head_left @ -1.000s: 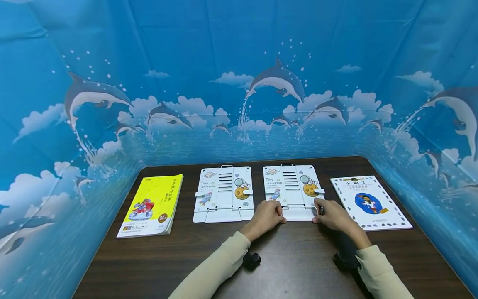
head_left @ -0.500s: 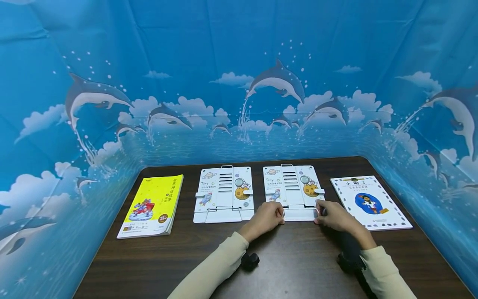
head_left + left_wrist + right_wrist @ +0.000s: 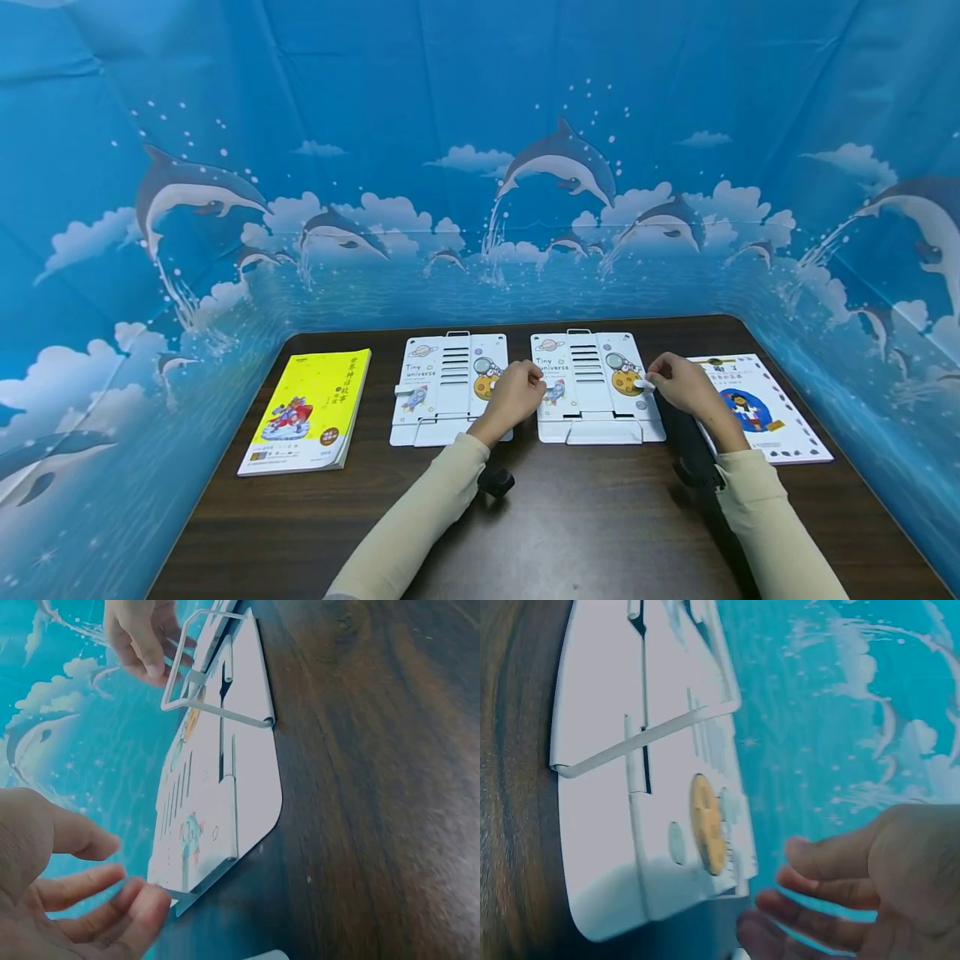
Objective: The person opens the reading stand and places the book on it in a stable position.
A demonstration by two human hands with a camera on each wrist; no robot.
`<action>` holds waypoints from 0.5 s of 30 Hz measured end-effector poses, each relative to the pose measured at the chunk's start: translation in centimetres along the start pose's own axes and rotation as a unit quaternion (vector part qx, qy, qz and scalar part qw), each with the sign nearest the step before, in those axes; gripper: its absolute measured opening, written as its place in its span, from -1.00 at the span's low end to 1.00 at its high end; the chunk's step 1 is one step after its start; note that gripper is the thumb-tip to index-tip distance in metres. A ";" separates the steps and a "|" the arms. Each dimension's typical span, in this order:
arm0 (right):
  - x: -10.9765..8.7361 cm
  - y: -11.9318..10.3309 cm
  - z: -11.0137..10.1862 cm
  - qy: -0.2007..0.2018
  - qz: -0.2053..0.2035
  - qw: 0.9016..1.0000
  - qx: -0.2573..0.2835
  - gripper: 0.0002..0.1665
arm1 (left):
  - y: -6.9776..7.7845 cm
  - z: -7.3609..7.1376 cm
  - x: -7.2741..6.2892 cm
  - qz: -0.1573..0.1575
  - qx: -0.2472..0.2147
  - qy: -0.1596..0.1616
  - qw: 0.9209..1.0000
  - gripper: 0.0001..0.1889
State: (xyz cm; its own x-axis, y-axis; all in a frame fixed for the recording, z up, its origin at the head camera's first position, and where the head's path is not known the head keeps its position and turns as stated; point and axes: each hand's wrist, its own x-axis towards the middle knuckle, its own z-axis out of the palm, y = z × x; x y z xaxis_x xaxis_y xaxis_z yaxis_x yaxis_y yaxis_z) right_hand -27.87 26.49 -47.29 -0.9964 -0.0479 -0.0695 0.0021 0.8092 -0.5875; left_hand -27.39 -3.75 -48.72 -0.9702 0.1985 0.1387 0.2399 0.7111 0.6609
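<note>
Two white book stands printed "Tiny universe" lie flat side by side. My left hand (image 3: 513,397) is at the left edge of the right-hand book stand (image 3: 596,429), covering part of the left-hand book stand (image 3: 450,429). My right hand (image 3: 684,387) is at the opposite edge, by a small white side clip (image 3: 643,384). In the left wrist view, the left fingers (image 3: 150,907) are loosely bent by the stand's corner, thumb apart. The right wrist view has the right thumb (image 3: 832,855) and fingers apart, with nothing seen between them. A wire bracket (image 3: 225,712) stands up from the front lip.
A thick yellow book (image 3: 311,408) lies at the left of the dark wooden table (image 3: 570,533). On the right is a white book (image 3: 787,417) with a blue round picture, partly behind the right hand and wrist. A blue dolphin-print cloth (image 3: 480,167) surrounds the table's back and sides.
Both hands have left the front lip of the right-hand book stand and moved away from the body, up along its two sides. The stands and books stay in place.
</note>
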 end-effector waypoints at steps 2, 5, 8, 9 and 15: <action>0.7 0.1 0.4 0.006 0.016 1.000 -0.004 -0.68 | 0.0 0.2 0.3 -0.019 -0.009 -0.012 1.000 -0.72; 1.6 0.5 1.1 -0.001 0.035 0.999 -0.002 -0.60 | -0.2 0.6 0.7 -0.042 -0.016 -0.030 0.999 -0.59; 2.0 0.9 1.8 -0.008 0.043 0.999 0.001 -0.53 | -0.3 1.0 1.1 -0.062 -0.030 -0.046 0.997 -0.49; 2.1 0.9 1.9 -0.008 0.044 0.999 0.004 -0.52 | -0.3 1.1 1.1 -0.067 -0.035 -0.046 0.996 -0.48; 2.3 0.6 2.5 0.009 0.043 0.999 0.012 -0.50 | -0.2 1.6 1.0 -0.087 -0.070 -0.031 0.993 -0.48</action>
State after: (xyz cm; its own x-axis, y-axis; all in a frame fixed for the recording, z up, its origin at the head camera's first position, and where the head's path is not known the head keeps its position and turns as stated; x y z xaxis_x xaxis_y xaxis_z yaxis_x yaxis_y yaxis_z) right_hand -29.96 25.38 -49.84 -0.9938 0.0326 -0.1061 0.0900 0.7957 -0.5990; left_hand -28.39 -2.61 -49.83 -0.9919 0.1239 -0.0295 0.0570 0.6386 0.7674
